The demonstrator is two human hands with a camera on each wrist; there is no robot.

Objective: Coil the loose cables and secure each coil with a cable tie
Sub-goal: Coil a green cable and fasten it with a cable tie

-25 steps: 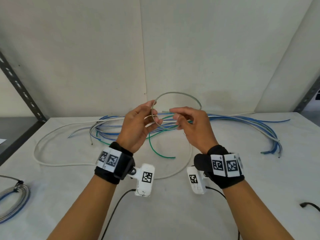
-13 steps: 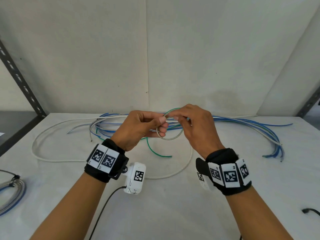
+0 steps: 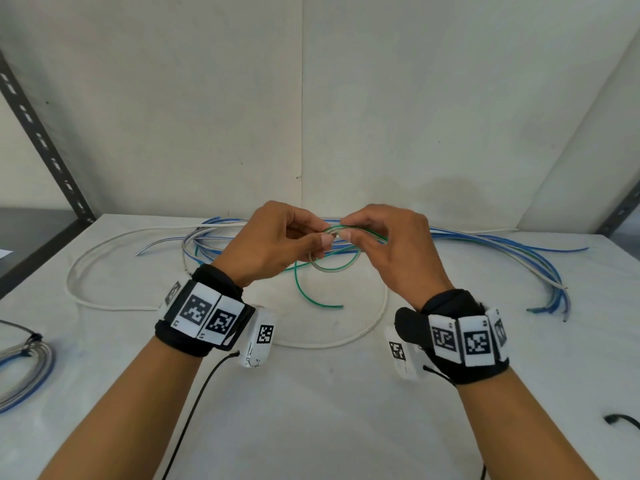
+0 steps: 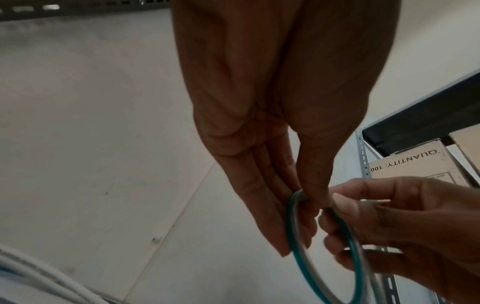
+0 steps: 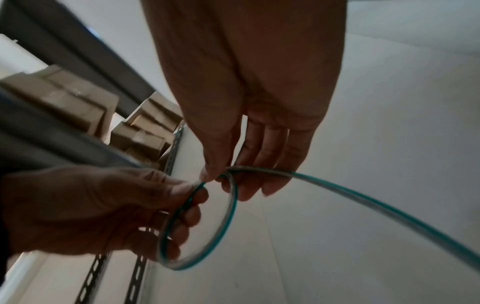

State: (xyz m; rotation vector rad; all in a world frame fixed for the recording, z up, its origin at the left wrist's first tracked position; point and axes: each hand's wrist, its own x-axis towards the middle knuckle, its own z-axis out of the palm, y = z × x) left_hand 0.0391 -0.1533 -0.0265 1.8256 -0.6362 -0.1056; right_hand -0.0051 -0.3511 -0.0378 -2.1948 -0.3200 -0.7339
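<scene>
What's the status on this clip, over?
Both hands, left and right, pinch the green-striped cable. One small loop formed, no tie on it. Loose cables remain on table.

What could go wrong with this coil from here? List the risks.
1. The loop is held only by fingertip pinches of the left hand and right hand; a slip could let it spring open.
2. The cable's tail trails into the loose cables on the table; winding may drag or snag them.
3. No free cable tie shows within reach, so one hand may have to let go.
</scene>
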